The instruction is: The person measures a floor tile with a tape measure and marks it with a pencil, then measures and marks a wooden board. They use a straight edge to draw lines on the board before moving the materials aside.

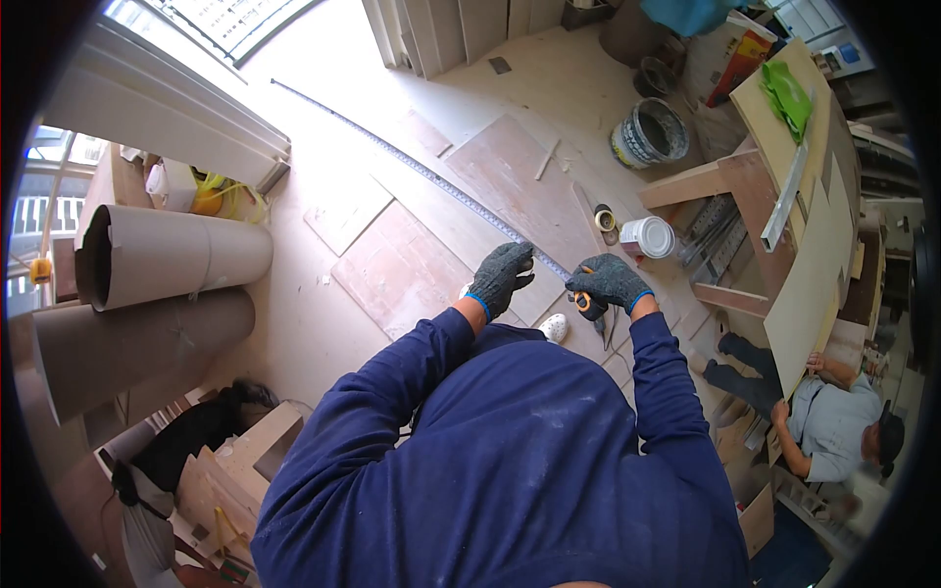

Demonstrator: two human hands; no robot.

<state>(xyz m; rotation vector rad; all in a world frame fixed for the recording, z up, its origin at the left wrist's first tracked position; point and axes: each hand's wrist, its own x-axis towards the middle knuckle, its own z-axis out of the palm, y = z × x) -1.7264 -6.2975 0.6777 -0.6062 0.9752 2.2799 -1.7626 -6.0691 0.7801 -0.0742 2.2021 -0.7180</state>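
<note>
My right hand point(612, 281), in a dark grey glove with a blue cuff, is closed around an orange and black tape measure point(585, 302). The long pale blade point(412, 164) of the tape runs out from it, up and to the left across the floor. My left hand point(501, 278), gloved the same way, hovers right beside the blade, with a gap between its thumb and curled fingers. Beneath both hands lie flat boards point(404, 265) on the floor. A white shoe point(555, 328) shows under my body.
Two large rolls point(186, 257) stand at left. To the right are a bucket point(659, 132), a white tub point(648, 237), a roll of tape point(605, 220) and a wooden workbench point(750, 196). A person point(833, 421) holds a panel at lower right; another person point(152, 519) is at lower left.
</note>
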